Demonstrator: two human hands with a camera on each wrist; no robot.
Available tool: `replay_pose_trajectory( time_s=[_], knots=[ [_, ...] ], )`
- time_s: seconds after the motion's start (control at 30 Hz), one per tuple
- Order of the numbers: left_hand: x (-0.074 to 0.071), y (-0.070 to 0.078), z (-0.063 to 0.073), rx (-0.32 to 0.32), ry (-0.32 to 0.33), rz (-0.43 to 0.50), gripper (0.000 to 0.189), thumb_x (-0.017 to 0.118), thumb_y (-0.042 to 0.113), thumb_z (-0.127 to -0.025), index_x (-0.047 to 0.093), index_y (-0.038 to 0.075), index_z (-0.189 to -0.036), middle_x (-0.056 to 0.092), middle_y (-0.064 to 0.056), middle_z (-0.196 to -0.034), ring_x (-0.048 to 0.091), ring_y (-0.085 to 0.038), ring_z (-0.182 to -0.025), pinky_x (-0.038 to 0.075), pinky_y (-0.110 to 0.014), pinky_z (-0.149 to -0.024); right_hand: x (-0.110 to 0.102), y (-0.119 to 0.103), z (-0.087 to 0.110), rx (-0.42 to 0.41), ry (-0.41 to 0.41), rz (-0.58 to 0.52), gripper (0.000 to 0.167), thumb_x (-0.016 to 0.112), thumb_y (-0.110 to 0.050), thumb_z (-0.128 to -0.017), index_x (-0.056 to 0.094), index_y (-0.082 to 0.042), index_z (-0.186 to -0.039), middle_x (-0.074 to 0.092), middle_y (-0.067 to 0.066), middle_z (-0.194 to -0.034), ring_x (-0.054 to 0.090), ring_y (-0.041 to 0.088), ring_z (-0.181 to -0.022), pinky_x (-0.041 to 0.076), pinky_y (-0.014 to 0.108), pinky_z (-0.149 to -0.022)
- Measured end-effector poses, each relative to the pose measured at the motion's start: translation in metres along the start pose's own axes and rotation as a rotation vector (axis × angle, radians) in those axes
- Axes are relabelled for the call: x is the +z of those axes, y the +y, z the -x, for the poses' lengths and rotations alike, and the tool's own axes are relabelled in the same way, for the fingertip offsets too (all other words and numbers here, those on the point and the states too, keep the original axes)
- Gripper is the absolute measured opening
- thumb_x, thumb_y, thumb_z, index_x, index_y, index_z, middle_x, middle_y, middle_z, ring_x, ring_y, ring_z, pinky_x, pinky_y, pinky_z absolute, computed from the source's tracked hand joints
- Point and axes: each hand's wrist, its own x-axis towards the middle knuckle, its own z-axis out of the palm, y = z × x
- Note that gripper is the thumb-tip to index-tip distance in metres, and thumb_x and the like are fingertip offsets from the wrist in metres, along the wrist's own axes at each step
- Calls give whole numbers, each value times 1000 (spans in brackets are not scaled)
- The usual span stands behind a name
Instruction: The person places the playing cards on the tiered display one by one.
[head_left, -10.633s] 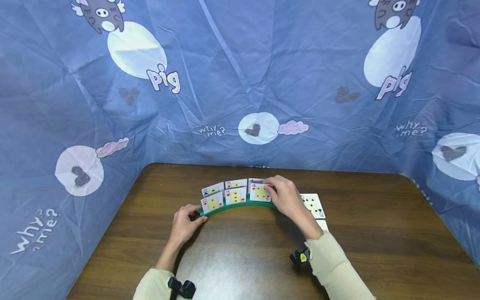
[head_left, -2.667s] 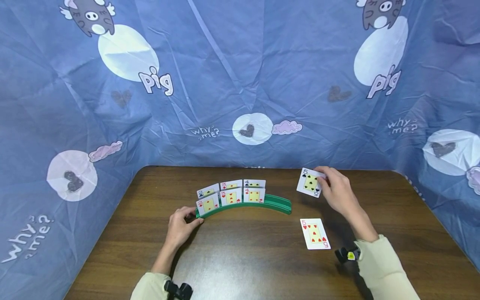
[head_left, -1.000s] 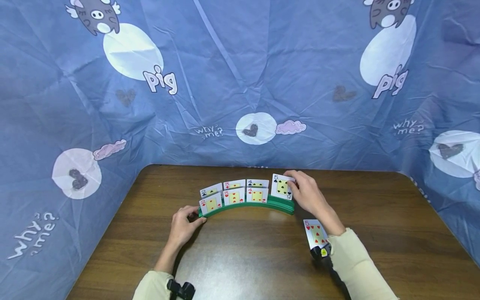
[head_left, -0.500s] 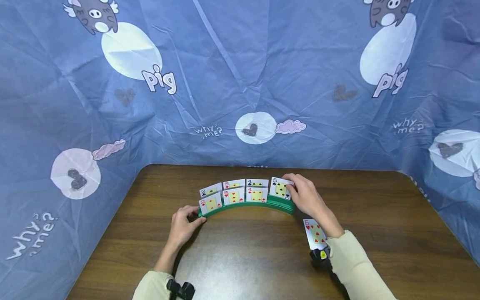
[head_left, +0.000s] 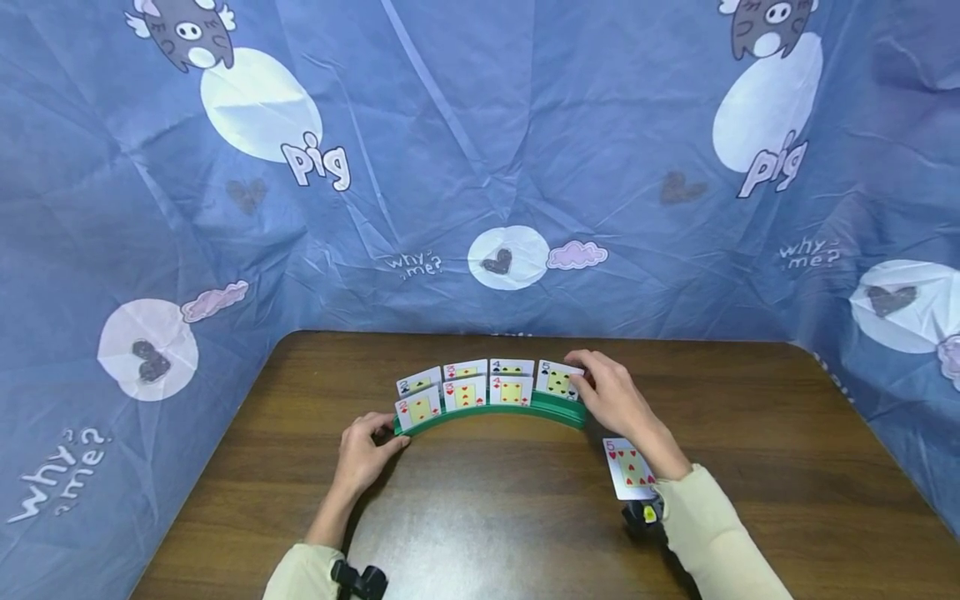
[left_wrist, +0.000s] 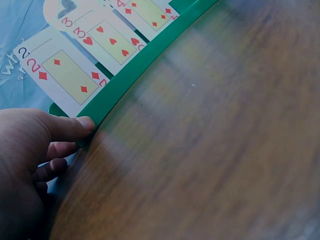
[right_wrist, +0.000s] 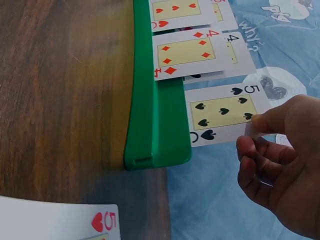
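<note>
A curved green card holder [head_left: 558,408] stands on the table with playing cards upright in two rows. My left hand [head_left: 363,454] grips its left end, thumb at the front edge. At the right end, my right hand [head_left: 611,396] pinches the five of spades [right_wrist: 223,111] by its outer edge; the card stands in the back row, its lower edge at the holder. Left of it are the four of diamonds [right_wrist: 186,52], in front of a black four, then the three of hearts [left_wrist: 107,40] and the two of diamonds [left_wrist: 67,70], each before another card.
The five of hearts [head_left: 628,468] lies face up on the wooden table [head_left: 480,508], partly under the right wrist in the head view. A blue printed cloth [head_left: 420,192] hangs behind the table and at its sides.
My right hand has carried the five of spades from the right to the holder and lowered it into the back row. Earlier it set the four of diamonds. The left hand stays on the holder.
</note>
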Motion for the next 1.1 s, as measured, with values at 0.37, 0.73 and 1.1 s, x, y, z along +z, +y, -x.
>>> replay_pose_trajectory(
  time_s=[0.37,0.73,1.1],
  knots=[
    [0,0,2,-1,4,6,21,85,6,-73,75,4,-92,70,-9,-86,56,-16,-80,41,-27,-74,-31,-7,9,-45,40,-1,28,66,-9,-94,63,-5,-122,68,9,-97,62,17,-82,53,36,-71],
    [0,2,2,-10,1,-6,24,85,7,-73,76,3,-95,69,-9,-86,54,-16,-80,40,-27,-75,-56,-1,34,38,7,75,40,71,-15,-92,58,-6,-129,65,14,-113,58,18,-78,46,27,-68],
    [-1,1,0,7,1,-1,23,84,7,-73,76,3,-94,70,-10,-85,55,-17,-80,40,-28,-75,-54,17,68,126,-211,116,39,77,-27,-86,59,-8,-116,56,16,-124,53,13,-74,42,26,-63]
  ],
)
